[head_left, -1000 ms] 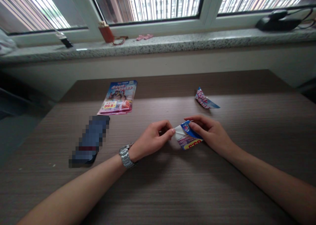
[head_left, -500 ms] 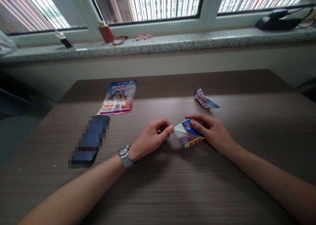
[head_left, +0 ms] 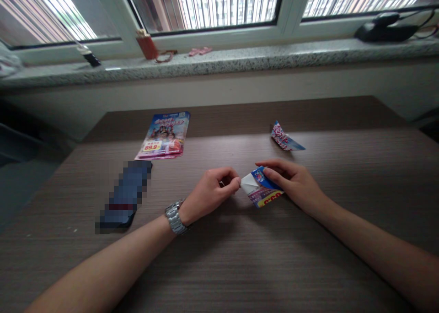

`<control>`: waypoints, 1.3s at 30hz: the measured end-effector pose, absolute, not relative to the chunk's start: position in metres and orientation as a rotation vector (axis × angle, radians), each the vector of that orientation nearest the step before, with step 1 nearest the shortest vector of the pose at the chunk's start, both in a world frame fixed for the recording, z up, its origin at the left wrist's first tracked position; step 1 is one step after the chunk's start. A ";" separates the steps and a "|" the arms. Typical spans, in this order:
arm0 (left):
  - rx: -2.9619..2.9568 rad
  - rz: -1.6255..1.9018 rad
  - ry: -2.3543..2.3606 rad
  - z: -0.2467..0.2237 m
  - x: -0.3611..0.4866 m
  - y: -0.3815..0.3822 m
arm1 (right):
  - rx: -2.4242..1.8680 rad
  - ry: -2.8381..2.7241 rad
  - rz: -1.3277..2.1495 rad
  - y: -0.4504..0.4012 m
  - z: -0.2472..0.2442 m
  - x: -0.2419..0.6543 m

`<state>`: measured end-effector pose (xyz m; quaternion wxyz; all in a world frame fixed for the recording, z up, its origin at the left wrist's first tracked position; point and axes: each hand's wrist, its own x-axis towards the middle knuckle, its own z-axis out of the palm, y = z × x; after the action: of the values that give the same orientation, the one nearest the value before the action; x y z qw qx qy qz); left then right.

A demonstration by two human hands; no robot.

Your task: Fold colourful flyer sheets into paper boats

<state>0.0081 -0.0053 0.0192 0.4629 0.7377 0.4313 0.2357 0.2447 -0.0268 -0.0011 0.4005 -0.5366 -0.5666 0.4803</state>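
Note:
A folded flyer, printed blue, purple and yellow with a white patch, is held just above the table between my hands. My right hand grips its right side, thumb on top and fingers behind. At the flyer's left corner, my left hand pinches with thumb and forefinger; a metal watch is on that wrist. Beyond my right hand lies another folded paper piece, pink and blue, with one end raised. The undersides of the held flyer are hidden.
A stack of flyers lies at the back left of the brown table. Nearer on the left is a phone, blurred by pixels. On the stone windowsill are a red case, pink items and a black device.
The folded flyer has shifted and tilted very slightly in my hands. Both hands keep nearly the same place and grip; everything else on the table is unmoved.

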 end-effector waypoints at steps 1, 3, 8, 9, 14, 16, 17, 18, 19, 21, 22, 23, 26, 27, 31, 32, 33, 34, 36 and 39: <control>1.816 0.579 1.065 0.019 0.008 -0.006 | -1.360 -1.447 1.206 -0.027 -0.001 0.245; 1.821 0.577 1.060 0.020 0.008 -0.006 | -1.360 -1.468 1.195 -0.027 0.000 0.245; 1.761 0.607 1.039 0.020 0.010 -0.008 | -1.307 -1.499 1.248 -0.028 0.002 0.245; 1.740 0.611 1.017 0.020 0.011 -0.008 | -1.285 -1.513 1.271 -0.029 0.003 0.245; 1.754 0.637 0.932 0.018 0.013 -0.009 | -1.199 -1.618 1.341 -0.033 0.003 0.241; 1.766 0.627 0.910 0.017 0.013 -0.010 | -1.196 -1.635 1.353 -0.034 0.003 0.239; 1.765 0.620 0.905 0.016 0.013 -0.010 | -1.204 -1.638 1.354 -0.035 0.003 0.239; 1.763 0.615 0.904 0.015 0.013 -0.010 | -1.215 -1.644 1.349 -0.034 0.003 0.239; 1.759 0.616 0.906 0.014 0.013 -0.010 | -1.228 -1.651 1.339 -0.034 0.003 0.239; 1.757 0.632 0.920 0.012 0.013 -0.009 | -1.248 -1.659 1.306 -0.033 0.003 0.240; 1.759 0.642 0.934 0.011 0.012 -0.008 | -1.250 -1.650 1.288 -0.032 0.003 0.240; 1.759 0.655 0.951 0.009 0.012 -0.007 | -1.242 -1.633 1.275 -0.032 0.002 0.241; 1.739 0.680 1.019 0.006 0.009 -0.004 | -1.195 -1.569 1.247 -0.031 0.000 0.242; 1.723 0.689 1.042 0.006 0.009 -0.003 | -1.184 -1.559 1.236 -0.031 -0.002 0.243; 1.649 0.749 1.104 0.005 0.008 0.000 | -1.217 -1.610 1.107 -0.033 -0.006 0.244; 1.632 0.759 1.109 0.005 0.008 0.000 | -1.246 -1.646 1.042 -0.033 -0.006 0.244; 1.619 0.766 1.110 0.006 0.008 -0.001 | -1.282 -1.681 0.981 -0.034 -0.006 0.243; 1.615 0.767 1.107 0.006 0.009 -0.001 | -1.317 -1.705 0.943 -0.034 -0.006 0.243; 1.654 0.765 1.101 0.007 0.009 -0.003 | -1.351 -1.699 0.974 -0.034 -0.006 0.244; 1.812 0.731 1.091 0.008 0.008 -0.005 | -1.316 -1.628 1.104 -0.033 -0.007 0.244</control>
<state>0.0077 -0.0048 0.0079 0.4368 0.7284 0.4384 0.2939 0.2441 -0.0332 -0.0067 0.3780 -0.5148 -0.6369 0.4319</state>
